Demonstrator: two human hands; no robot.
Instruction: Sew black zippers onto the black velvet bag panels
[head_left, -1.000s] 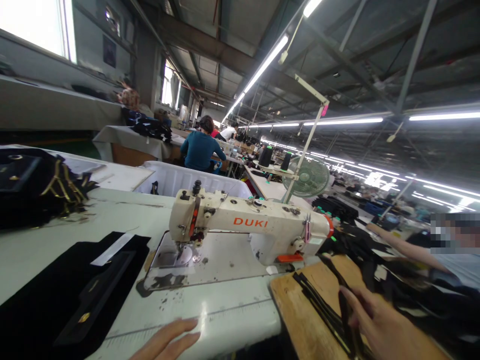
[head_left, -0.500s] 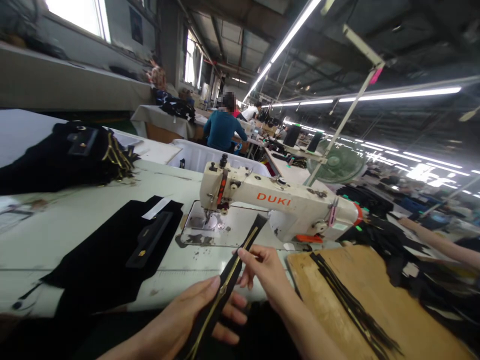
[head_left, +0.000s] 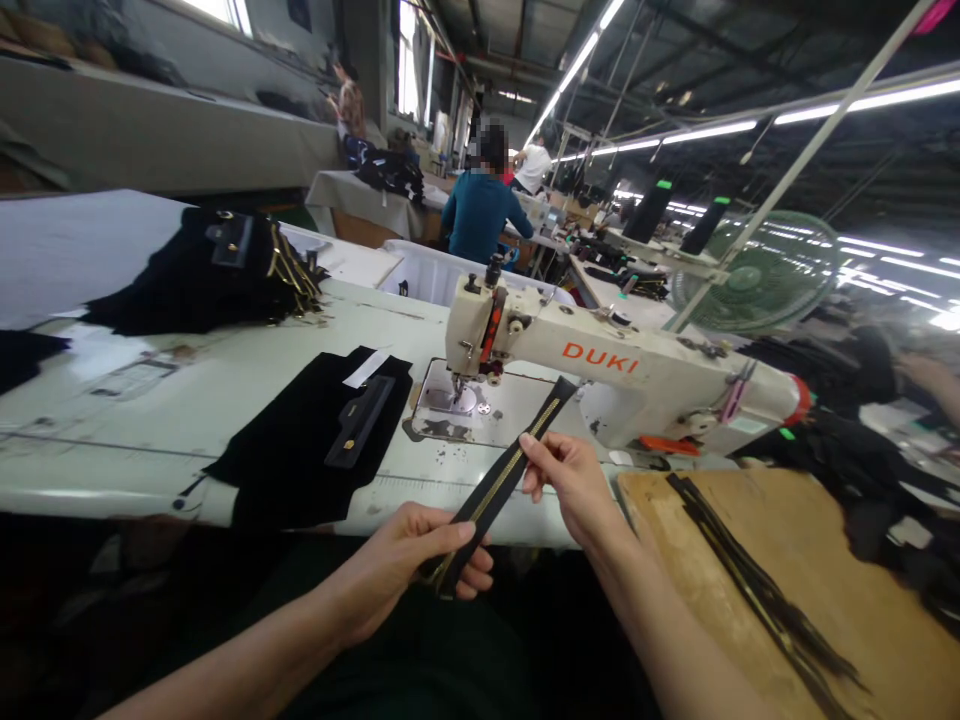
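A black zipper [head_left: 491,497] with gold teeth is stretched between my two hands, slanting up to the right in front of the sewing machine. My left hand [head_left: 439,550] is closed on its lower end, thumb on top and fingers beneath. My right hand [head_left: 562,475] pinches it nearer the upper end, whose tip sticks out past the fingers. Behind it stands the white sewing machine [head_left: 600,365] marked DUKI, its needle over the metal plate [head_left: 442,400]. Left of the plate lies a black fabric piece [head_left: 300,440] bearing a dark tab and a white strip.
More zippers [head_left: 750,570] lie on a brown board [head_left: 675,600] at the right. A pile of black pieces with gold zippers [head_left: 217,270] sits at the back left. Beyond are a white bin [head_left: 420,270], a green fan [head_left: 757,270] and a co-worker in teal [head_left: 476,215].
My left hand has slid down the zipper to its lower end, and the zipper is now stretched straighter. The camera view has turned left, shifting the scene rightward.
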